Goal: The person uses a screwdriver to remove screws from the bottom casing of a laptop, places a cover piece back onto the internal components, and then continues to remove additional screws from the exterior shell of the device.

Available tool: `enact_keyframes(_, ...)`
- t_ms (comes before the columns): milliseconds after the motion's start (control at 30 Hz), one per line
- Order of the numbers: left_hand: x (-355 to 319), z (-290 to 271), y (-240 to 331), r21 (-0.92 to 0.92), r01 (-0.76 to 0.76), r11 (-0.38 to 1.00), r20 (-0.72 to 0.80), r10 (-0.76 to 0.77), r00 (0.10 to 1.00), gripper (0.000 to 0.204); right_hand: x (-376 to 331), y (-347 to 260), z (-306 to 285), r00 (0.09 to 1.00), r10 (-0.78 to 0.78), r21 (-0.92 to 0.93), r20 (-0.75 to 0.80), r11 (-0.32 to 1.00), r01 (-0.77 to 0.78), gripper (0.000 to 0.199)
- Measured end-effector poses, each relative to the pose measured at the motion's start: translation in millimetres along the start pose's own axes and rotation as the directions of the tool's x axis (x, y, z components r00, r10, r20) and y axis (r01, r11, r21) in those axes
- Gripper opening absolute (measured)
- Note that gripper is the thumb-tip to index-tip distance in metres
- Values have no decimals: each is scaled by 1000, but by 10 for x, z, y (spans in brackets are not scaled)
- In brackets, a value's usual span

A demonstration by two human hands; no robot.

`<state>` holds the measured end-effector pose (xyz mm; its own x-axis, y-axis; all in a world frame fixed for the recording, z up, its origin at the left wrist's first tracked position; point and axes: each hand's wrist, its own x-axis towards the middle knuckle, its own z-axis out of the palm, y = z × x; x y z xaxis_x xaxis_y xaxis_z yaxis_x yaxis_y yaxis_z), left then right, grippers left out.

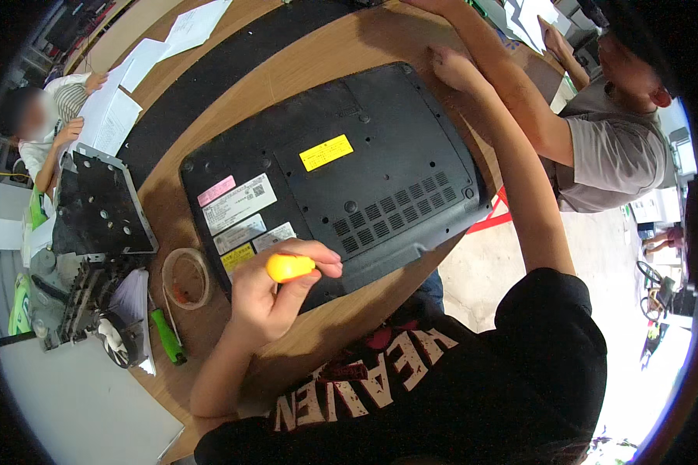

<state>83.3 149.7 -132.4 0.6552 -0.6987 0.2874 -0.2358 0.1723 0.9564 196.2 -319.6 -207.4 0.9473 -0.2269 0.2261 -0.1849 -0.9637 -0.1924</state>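
A black laptop [395, 147] lies upside down on the wooden table, its vents, screw holes and stickers facing up. My left hand [267, 298] is closed around the yellow handle of a screwdriver [288, 269], over the laptop's near left part. The handle is seen almost end-on, so its shaft and tip are hidden. Past the laptop's far right corner, my right hand [454, 70] rests at the table with its fingers curled in, and nothing shows in it.
Left of the laptop are a round tub [186, 277] with small bits in it, a green-handled screwdriver [167, 337], a black metal panel [105, 205] and machine parts with a wheel [116, 339]. Papers [116, 116] lie farther off. One person sits far left; another person's arm [512, 85] reaches in at right.
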Motion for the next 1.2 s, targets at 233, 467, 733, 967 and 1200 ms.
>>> enact_keyframes(233, -1, 37, -30, 67, -99, 993, 36, 97, 995, 16, -30, -109, -39, 987, 156, -79, 26, 985, -153, 41)
enact_keyframes(467, 21, 50, 0, 143, -155, 977, 118, 139, 983, 16, -611, -936, -477, 978, 42, 192, -204, 981, -2, 25)
enact_keyframes(733, -110, 44, -198, 286, -84, 955, 124, 50, 991, 19, -1796, -2565, -1267, 676, -583, 831, -450, 5, 557, 25)
enact_keyframes(967, -29, 88, 10, 319, -48, 947, 27, 41, 999, 30, -1690, -2600, -1320, 650, -639, 849, -412, -9, 529, 17)
enact_keyframes(1200, -41, 71, 60, 333, -150, 931, 80, 131, 988, 22, -1677, -2555, -1463, 598, -718, 821, -356, 65, 567, 19)
